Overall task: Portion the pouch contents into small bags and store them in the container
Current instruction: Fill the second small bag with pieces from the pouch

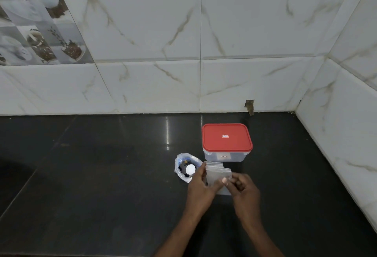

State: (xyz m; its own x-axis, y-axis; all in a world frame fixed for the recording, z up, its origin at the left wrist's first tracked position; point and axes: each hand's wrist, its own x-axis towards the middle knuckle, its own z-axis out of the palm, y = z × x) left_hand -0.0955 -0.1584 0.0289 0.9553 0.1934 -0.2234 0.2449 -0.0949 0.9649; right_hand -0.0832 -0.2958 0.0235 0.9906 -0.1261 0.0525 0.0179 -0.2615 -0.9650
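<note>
Where hands (201,188) (245,191) meet, bags (217,175) (fanned) rest.

One container (226,140), one pouch (180,172), several bags (216,175)

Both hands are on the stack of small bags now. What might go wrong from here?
1. The small bags are fanned between the left hand and right hand; separating one may drag several or drop them.
2. The open pouch sits right beside the left hand, so a nudge could tip and spill it.
3. The container has its red lid on; filled bags must wait until a hand frees.
</note>
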